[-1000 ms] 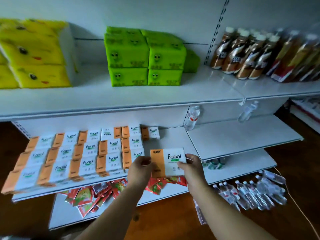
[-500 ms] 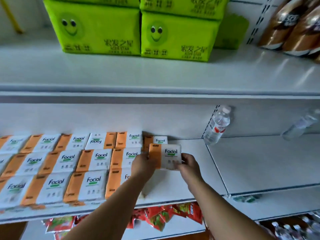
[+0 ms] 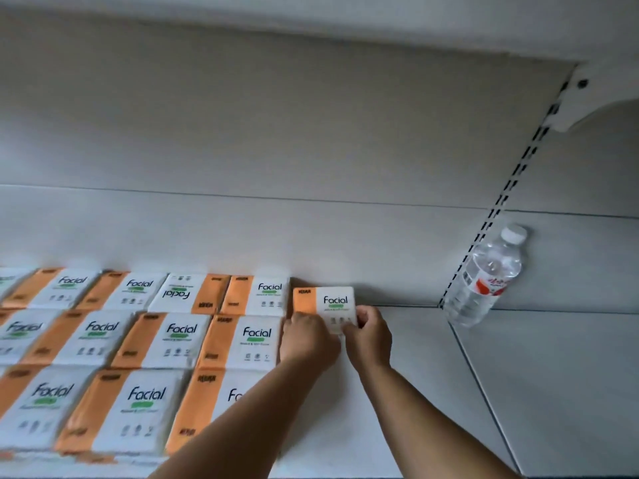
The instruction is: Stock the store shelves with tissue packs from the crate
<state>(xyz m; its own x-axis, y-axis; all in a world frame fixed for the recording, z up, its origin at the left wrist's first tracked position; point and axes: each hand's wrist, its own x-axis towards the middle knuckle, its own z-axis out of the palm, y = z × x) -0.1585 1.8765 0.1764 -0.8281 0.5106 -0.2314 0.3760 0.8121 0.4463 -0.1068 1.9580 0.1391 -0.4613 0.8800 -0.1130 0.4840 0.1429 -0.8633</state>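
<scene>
An orange-and-white "Facial" tissue pack (image 3: 325, 302) sits at the back of the white shelf (image 3: 397, 392), close to the rear wall. My left hand (image 3: 306, 340) grips its near left edge and my right hand (image 3: 368, 335) pinches its near right corner. Whether it rests on another pack beneath is hidden. To its left, several identical tissue packs (image 3: 162, 340) lie flat in three rows across the shelf. The crate is out of view.
A clear water bottle (image 3: 484, 278) leans against the slotted upright (image 3: 501, 209) at the back right. The upper shelf's underside (image 3: 311, 25) hangs close overhead. A seam (image 3: 484, 385) divides this shelf from the bare one to the right.
The view has moved in close under the upper shelf. Both hands have carried the pack from the shelf's front to the back, beside the rear row.
</scene>
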